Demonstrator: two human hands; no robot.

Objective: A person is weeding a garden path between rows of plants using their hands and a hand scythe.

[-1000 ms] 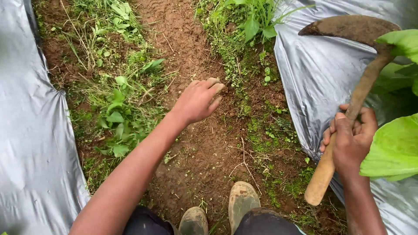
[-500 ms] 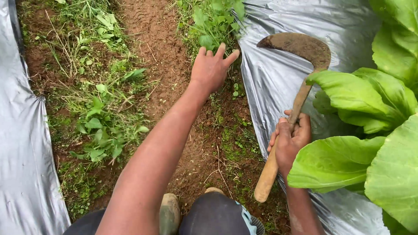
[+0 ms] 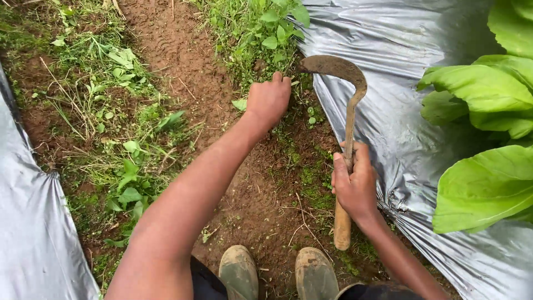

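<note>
My left hand [image 3: 268, 99] reaches forward, fingers clenched on a leafy green weed clump [image 3: 265, 39] at the far end of the crumbly brown dirt path [image 3: 183, 61]. My right hand [image 3: 354, 183] grips the worn wooden handle of a rusty curved-blade sickle [image 3: 347, 105], its tip beside the clump, along the edge of the wrinkled silver plastic sheeting [image 3: 400, 50]. Muddy boots [image 3: 277, 273] stand below; broad green leaves [image 3: 483, 105] overhang the sheeting.

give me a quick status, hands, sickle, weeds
Left hand closed on weeds beside the silver plastic sheet. Right hand grips sickle, blade near the clump. Nothing in between.
</note>
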